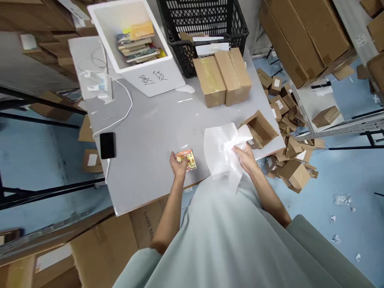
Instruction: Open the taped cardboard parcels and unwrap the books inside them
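Note:
My left hand (pixel 179 164) is on a small colourful printed packet (pixel 191 160) near the table's front edge, with its thumb across the top and the fingers along the left side. Bunched in my right hand (pixel 244 158) is a sheet of thin white wrapping paper (pixel 214 148); its loose part spreads over the table and hangs toward my lap. Just beyond that hand stands an open cardboard box (pixel 262 130) at the table's right edge, partly covered by the paper. Whatever may lie inside the paper's folds is hidden.
Two taped cartons (pixel 210 82) stand at the back, before a black plastic crate (pixel 204 20). A white foam box (pixel 150 78) holds several books. A phone (pixel 107 145), cable and power strip (pixel 105 86) lie left. Many small boxes (pixel 295 174) are heaped on the floor, right.

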Demonstrator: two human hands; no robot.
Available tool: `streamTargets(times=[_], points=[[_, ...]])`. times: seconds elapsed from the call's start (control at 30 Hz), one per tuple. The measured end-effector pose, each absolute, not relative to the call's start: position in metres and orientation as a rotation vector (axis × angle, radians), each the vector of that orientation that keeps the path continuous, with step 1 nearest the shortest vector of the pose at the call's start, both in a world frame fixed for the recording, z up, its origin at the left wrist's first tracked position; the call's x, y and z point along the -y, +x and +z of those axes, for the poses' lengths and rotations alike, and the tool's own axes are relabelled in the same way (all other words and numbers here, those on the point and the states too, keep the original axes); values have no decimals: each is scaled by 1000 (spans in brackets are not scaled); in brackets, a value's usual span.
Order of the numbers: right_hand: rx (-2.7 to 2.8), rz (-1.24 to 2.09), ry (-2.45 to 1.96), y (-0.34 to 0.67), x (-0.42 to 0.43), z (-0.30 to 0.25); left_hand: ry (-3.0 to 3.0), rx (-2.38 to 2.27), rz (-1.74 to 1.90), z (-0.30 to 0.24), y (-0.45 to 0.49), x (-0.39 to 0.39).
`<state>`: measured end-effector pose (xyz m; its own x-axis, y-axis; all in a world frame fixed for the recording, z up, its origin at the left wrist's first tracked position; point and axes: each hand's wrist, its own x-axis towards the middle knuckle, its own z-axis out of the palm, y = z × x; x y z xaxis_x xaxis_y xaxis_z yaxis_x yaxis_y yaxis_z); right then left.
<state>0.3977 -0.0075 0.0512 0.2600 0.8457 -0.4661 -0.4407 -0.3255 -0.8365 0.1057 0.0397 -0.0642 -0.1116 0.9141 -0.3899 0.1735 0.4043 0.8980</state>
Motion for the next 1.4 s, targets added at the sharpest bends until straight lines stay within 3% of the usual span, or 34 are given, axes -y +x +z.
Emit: streamTargets(times=[0.1, 0.2, 0.3, 0.5, 0.73, 0.9, 1.13, 1.27, 1.4], points=[[397, 1422, -1337, 415, 5, 52, 1224, -1418, 846, -14, 151, -34], [447, 1467, -1338, 428, -2, 51, 1615, -1028, 595, 39, 209, -32], [588, 1422, -1357, 442, -8, 49, 1747, -1031, 540, 64, 256, -40], [957, 946, -1545, 484, 2, 58, 1714, -1123, 530, 53, 295, -70], [1103, 882, -1612, 525, 22, 57, 1758, -963, 551, 49, 367, -91], [1064, 738, -1983, 564, -6, 26, 1740, -847, 575, 22, 414, -104], [1348, 912, -2684, 569, -60, 6, 2295, -1001, 41, -20, 435, -123], [1398, 831, -2558, 559, -48, 16, 2389, -1011, -23, -13, 431, -124], [1459, 676, -2253, 551, -15, 31, 2313, -1108, 414, 7, 394, -109]])
